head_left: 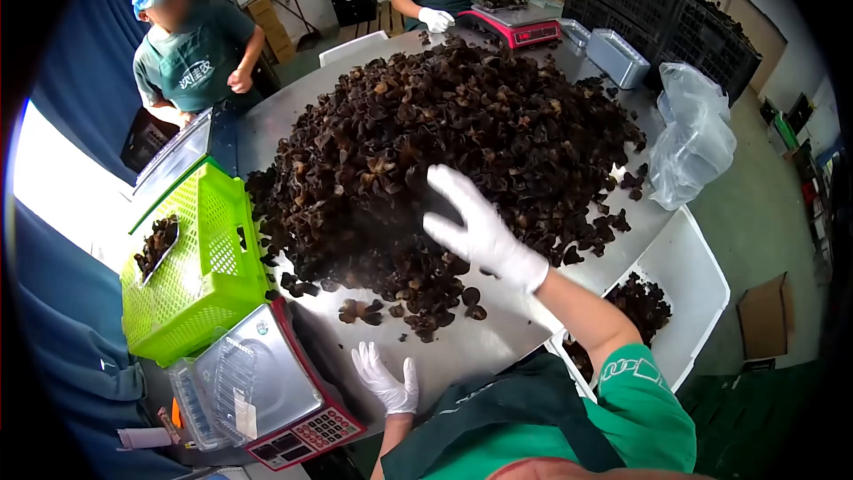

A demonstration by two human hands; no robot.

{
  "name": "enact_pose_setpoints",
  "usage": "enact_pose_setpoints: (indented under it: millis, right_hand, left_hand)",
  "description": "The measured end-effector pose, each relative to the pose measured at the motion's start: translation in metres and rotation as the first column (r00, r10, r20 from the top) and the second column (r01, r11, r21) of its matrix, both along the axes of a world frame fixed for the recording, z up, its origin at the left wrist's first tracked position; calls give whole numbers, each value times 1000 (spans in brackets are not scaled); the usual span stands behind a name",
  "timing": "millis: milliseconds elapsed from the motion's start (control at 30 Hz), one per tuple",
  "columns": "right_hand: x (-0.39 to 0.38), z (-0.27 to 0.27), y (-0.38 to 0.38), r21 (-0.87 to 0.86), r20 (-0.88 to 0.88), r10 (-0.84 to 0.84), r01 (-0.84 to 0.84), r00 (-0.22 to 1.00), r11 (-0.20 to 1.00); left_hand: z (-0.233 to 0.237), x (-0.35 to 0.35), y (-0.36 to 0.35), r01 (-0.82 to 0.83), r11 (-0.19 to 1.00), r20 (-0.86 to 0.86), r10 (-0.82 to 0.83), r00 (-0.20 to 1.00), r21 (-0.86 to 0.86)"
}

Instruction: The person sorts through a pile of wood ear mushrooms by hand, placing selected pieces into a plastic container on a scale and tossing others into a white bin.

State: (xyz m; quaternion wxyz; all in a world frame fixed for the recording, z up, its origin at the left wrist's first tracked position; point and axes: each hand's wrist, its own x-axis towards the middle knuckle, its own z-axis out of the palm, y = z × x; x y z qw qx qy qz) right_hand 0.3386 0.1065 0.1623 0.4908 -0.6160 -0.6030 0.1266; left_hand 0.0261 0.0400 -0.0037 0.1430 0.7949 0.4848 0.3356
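In the head view, a large heap of dark pieces point(444, 124) is seen piled on a metal table point(506, 333). The right hand point(484, 235), white-gloved, is held at the heap's near side with its fingers and thumb spread wide; whether the heap is touched by it cannot be told. The left hand point(387, 380), gloved likewise, is also spread wide and is held near the table's edge, beside a red-edged scale point(291, 351); the heap lies beyond it. The heap is made up of small, curled, ruffled pieces, coloured dark brown to nearly black, with paler brown patches. Loose pieces point(358, 312) are scattered along its near edge, and more are contained in a white bin point(697, 302) at the right.
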Motion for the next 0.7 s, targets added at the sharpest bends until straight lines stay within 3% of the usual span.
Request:
enact_pose_setpoints:
  millis: [100,167,267,700]
  right_hand:
    - [-28,-50,-43,1,174,44,-45,984,999]
    - [-41,-71,-66,-184,205,82,-43,975,982]
    - [-52,-89,-100,-252,427,138,-29,894,967]
    - [-88,-128,-152,-303,483,124,32,867,953]
  left_hand:
    - [5,-2,-1,0,1000,-6,0,1000,4]
    - [12,-4,-4,-7,1000,-29,6,1000,-6]
    - [24,-7,-3,28,1000,-72,-28,997,1]
    - [30,8,-24,91,988,-240,-118,964,-123]
